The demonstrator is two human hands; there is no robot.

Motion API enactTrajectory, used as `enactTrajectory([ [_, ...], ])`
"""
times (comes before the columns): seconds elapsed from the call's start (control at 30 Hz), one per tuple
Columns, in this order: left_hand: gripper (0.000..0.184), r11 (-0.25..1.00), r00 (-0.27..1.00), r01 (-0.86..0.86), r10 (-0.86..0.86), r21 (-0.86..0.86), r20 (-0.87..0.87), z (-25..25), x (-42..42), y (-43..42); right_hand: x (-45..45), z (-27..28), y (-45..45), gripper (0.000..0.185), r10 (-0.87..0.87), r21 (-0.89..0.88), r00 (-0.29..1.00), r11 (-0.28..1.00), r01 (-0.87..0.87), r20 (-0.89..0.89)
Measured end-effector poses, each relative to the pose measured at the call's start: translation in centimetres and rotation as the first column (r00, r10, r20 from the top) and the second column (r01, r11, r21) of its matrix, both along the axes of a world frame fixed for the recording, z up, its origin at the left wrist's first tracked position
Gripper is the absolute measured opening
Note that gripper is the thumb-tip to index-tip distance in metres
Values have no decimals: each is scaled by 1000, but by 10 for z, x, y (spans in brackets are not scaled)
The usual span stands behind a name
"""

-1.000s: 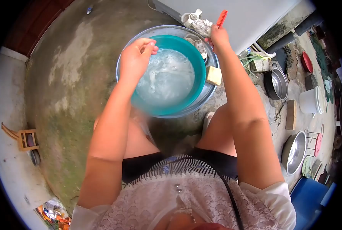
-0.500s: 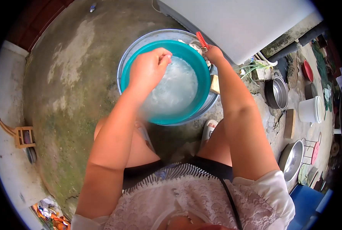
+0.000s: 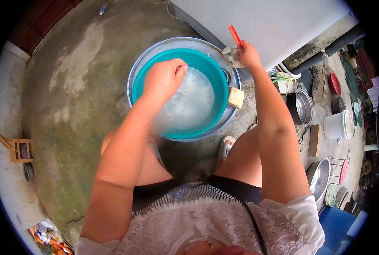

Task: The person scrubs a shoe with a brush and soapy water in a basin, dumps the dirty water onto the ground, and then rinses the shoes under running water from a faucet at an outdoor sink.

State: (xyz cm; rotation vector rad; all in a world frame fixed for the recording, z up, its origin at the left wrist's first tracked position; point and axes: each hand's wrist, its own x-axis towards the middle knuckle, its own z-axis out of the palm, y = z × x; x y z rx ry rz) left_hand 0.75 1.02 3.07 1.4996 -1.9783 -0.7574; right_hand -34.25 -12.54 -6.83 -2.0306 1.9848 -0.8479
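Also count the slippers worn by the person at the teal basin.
2. The right slipper is on the floor below the teal basin's right side, as pictured; the left slipper is below its left side, partly hidden.

I logged a teal basin (image 3: 224, 91), cream block (image 3: 235, 98) by its right edge, red tool (image 3: 235, 36), whitish lace-patterned top (image 3: 236, 221), black-and-white striped hem (image 3: 198, 193).

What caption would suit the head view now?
Left hand over a teal basin of cloudy water; right hand gripping a red brush outside the rim.
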Motion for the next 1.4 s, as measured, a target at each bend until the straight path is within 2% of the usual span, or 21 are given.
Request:
enactTrajectory([
  [0.17,23,999,998,-27,26,-28,-50,2,-3,1,28,113,42,14,260,-79,964,961,-264,-60],
  [0.37,27,885,927,-215,51,-413,-373,-2,0,-9,74,183,102,17,512,-208,858,837,-507,-32],
  [0.4,35,939,897,-187,44,-288,-440,2,6,-12,81,186,109,19,549,-236,836,809,-538,-21],
  [0.47,45,1000,834,31,-26,0,-551,8,16,-13,97,181,123,20,581,-164,782,814,-557,225],
  [0.5,51,979,793,153,-41,134,-608,13,23,-11,102,176,127,20,578,-128,739,810,-573,346],
  [0.53,68,872,768,399,-149,284,-623,24,32,-5,104,165,128,15,593,-130,658,781,-611,465],
  [0.57,69,804,719,492,-160,333,-676,25,33,1,110,149,127,13,576,-161,486,738,-656,657],
  [0.63,72,632,611,667,-160,395,-775,29,25,14,122,131,134,15,522,-221,260,688,-691,812],
  [0.67,73,631,569,646,-24,429,-822,34,19,27,125,126,136,16,495,-212,231,685,-697,838],
  [0.73,72,647,502,644,45,408,-863,14,2,28,127,117,142,19,427,-189,176,684,-705,887],
  [0.8,62,661,434,623,154,419,-888,-1,-9,26,135,111,144,20,414,-178,232,741,-648,880],
  [0.87,53,679,502,547,203,490,-841,-6,-9,22,140,114,147,20,346,-129,345,845,-519,872],
  [0.9,48,681,535,508,231,527,-813,-9,-11,20,134,114,146,22,272,-34,507,903,-429,818],
  [0.97,43,727,474,436,315,530,-822,-22,-15,12,112,111,134,27,72,123,767,973,-194,638],
  [1.0,45,727,465,408,354,552,-811,-26,-13,9,96,97,127,42,27,38,902,998,-48,431],
  [1.1,57,739,418,391,389,549,-821,-31,-8,2,59,87,135,54,-16,77,948,997,-9,318],
  [1.17,58,721,386,440,387,535,-838,-32,-3,-2,18,47,135,54,23,104,969,993,-50,244],
  [1.23,52,719,379,447,388,533,-841,-24,-2,-1,3,35,146,51,36,173,996,984,-50,81],
  [1.27,49,722,374,443,389,531,-842,-23,0,1,-2,27,155,49,-2,327,1000,945,6,-10],
  [1.3,45,709,370,450,406,543,-836,-24,0,0,-7,7,166,48,57,287,994,958,-28,-93],
  [1.4,34,689,359,457,435,562,-826,-24,0,-2,-11,-24,192,53,-12,464,989,882,79,-146],
])
